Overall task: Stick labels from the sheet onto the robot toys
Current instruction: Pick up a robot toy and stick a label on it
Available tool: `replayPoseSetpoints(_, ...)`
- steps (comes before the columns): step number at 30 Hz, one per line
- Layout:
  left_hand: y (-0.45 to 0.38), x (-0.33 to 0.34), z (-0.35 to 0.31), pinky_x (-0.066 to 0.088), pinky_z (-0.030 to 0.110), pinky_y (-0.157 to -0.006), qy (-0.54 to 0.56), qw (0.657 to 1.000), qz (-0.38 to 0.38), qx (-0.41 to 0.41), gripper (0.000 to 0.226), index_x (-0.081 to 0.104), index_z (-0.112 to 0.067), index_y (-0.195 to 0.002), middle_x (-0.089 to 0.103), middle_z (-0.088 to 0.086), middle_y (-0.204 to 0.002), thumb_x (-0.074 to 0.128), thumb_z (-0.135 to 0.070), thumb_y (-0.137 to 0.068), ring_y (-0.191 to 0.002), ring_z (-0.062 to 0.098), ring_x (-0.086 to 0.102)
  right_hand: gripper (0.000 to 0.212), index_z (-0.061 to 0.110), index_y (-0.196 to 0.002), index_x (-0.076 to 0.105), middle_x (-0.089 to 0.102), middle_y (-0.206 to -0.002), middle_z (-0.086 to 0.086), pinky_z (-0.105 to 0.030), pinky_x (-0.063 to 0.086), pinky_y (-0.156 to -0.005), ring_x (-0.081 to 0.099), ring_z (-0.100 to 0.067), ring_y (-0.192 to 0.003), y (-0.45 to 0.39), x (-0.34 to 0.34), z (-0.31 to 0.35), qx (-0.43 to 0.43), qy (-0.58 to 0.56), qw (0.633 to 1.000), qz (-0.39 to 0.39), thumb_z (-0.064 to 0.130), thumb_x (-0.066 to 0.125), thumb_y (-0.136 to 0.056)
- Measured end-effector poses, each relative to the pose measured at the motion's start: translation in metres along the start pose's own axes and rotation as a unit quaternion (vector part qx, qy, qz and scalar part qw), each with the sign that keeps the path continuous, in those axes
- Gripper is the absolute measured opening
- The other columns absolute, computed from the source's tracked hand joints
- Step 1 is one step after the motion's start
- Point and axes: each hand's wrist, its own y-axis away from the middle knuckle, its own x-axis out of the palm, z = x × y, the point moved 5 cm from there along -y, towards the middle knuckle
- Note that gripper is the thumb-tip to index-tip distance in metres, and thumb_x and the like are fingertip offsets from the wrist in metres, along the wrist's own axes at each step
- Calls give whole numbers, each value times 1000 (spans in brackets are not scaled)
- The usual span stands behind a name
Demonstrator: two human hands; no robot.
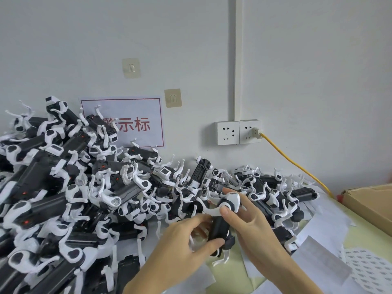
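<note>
1. Robot toy (220, 225), black-bodied with white legs, is held upright between both hands just in front of the big pile of robot toys (70, 187), above the table (229, 270).
2. Head view, grip: the left hand (184, 249) curls round the toy's lower body, thumb pressed on its front; the right hand (248, 221) pinches the white upper joint, thumb on the round cap.
3. Label sheet (369, 272) lies at the right on the table, partly peeled, well apart from the hands. I cannot tell whether any label is on a fingertip or already on this toy.
4. Risk: the thin white legs may snag on neighbouring toys and drag the heap down; a label pressed on a curved part could wrinkle or lift.
5. Count: one toy in hand, dozens in the pile, too tangled to count; one label sheet; two wall sockets (238, 132), one carrying a yellow cable (297, 164); one cardboard box (373, 200).
</note>
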Motion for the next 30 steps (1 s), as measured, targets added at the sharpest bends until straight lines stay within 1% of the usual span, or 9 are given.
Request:
replayPoseSetpoints(3, 0, -2, 2, 45, 9, -92, 89, 995, -25, -48, 38, 64, -35, -125, 77, -21, -107, 81, -26, -92, -109, -2, 69, 63, 37, -135, 63, 74, -126, -11, -76, 45, -103, 67, -45, -117, 0, 3, 2, -12, -4, 1000, 12, 60, 84, -80)
replayPoseSetpoints(5, -2, 0, 4, 52, 15, -89, 187, 975, -73, -94, 40, 65, -26, -126, 80, -9, -104, 82, -15, -92, -103, 7, 74, 70, 35, -139, 60, 71, -134, -6, -64, 44, -112, 65, -31, -127, 2, 7, 3, -14, -25, 999, 15, 61, 84, -79)
replayPoseSetpoints(8, -2, 6, 9, 61, 28, -79, 361, 903, -152, -178, 31, 73, -13, -117, 81, 3, -101, 81, -22, -88, -96, 21, 78, 69, 44, -139, 59, 65, -141, 12, -40, 47, -113, 59, -9, -134, 6, 14, 5, -36, 79, 995, 45, 67, 81, -78)
replayPoseSetpoints(12, -2, 17, 16, 63, 38, -76, 490, 822, -176, -231, 47, 72, 8, -106, 79, 16, -104, 85, -25, -76, -91, 29, 76, 59, 42, -140, 58, 75, -123, -3, -32, 58, -96, 73, -20, -114, 9, 22, -6, -17, 95, 993, 72, 43, 81, -86)
replayPoseSetpoints(16, -1, 1, 21, 58, 40, -100, 443, 861, -138, -210, 58, 77, -7, -120, 79, 10, -118, 91, -45, -78, -115, 22, 74, 58, 34, -137, 60, 75, -126, 2, -32, 57, -99, 71, -16, -118, 8, 16, -1, -20, 82, 996, 24, 47, 80, -84)
replayPoseSetpoints(19, -2, -10, 22, 42, 43, -116, 444, 870, -80, -197, 89, 74, -8, -128, 76, 6, -127, 90, -69, -64, -125, 18, 69, 50, 23, -133, 65, 76, -124, 2, -34, 54, -101, 71, -16, -116, 7, 10, 4, -28, 107, 993, 30, 50, 71, -92)
replayPoseSetpoints(22, -2, -16, 17, 47, 39, -108, 353, 906, -108, -206, 90, 74, -17, -124, 79, -7, -117, 74, -86, -67, -113, 10, 74, 52, 21, -135, 66, 76, -123, 1, -37, 53, -103, 71, -18, -114, 6, 6, 4, -23, 96, 995, 15, 53, 68, -93)
replayPoseSetpoints(26, 4, -30, 29, 47, 30, -79, 284, 892, -248, -250, 79, 52, -22, -111, 79, -4, -100, 73, -82, -64, -85, 14, 80, 41, 28, -134, 68, 73, -126, -3, -43, 49, -109, 68, -23, -118, 8, 7, 5, -16, 110, 992, 62, 51, 60, -101)
replayPoseSetpoints(30, 0, -31, 27, 48, 33, -91, 294, 919, -177, -193, 53, 63, -49, -104, 80, -10, -95, 74, -83, -65, -92, 6, 76, 55, 24, -144, 59, 70, -134, 3, -42, 46, -115, 64, -15, -126, 8, 7, 6, -13, 124, 990, 72, 51, 65, -97)
